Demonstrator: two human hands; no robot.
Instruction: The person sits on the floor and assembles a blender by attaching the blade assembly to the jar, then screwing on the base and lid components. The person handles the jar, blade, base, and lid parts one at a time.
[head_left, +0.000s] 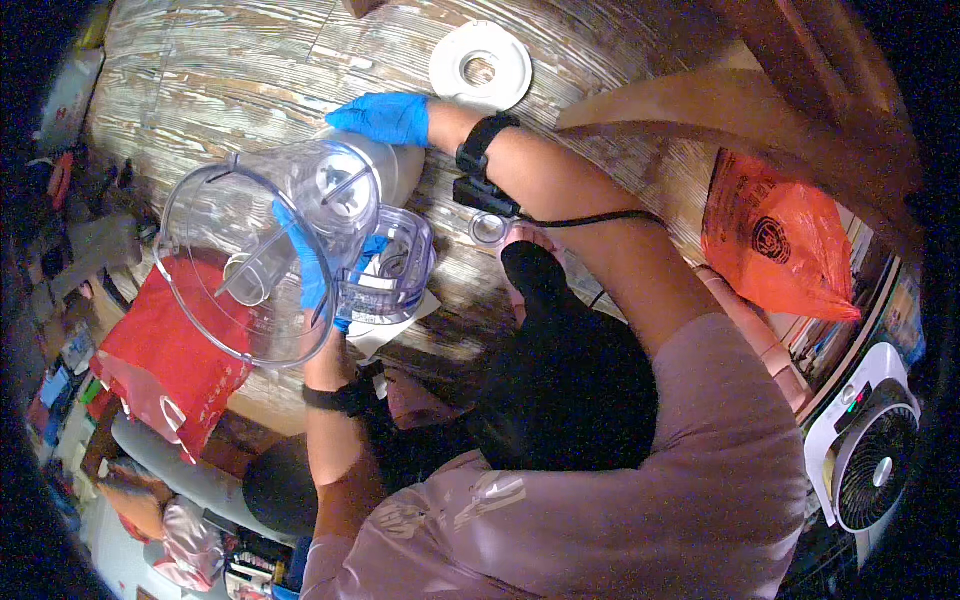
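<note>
A large clear plastic jug lies tilted, its wide round mouth facing left and its narrower end against a white cylindrical appliance body. My left hand, in a blue glove, is closed on the jug near its side; the clear plastic partly covers the fingers. Along the far side of the white body, my gloved right hand grips its edge. Beside my left hand is a clear rounded-square plastic part; whether it joins the jug I cannot tell. A small translucent cup-like tube shows through the jug.
On the wood-patterned floor lie a white ring-shaped disc and a small clear ring. A red bag is at the left, an orange-red plastic bag at the right. A fan stands lower right. A black cable trails from my right wrist.
</note>
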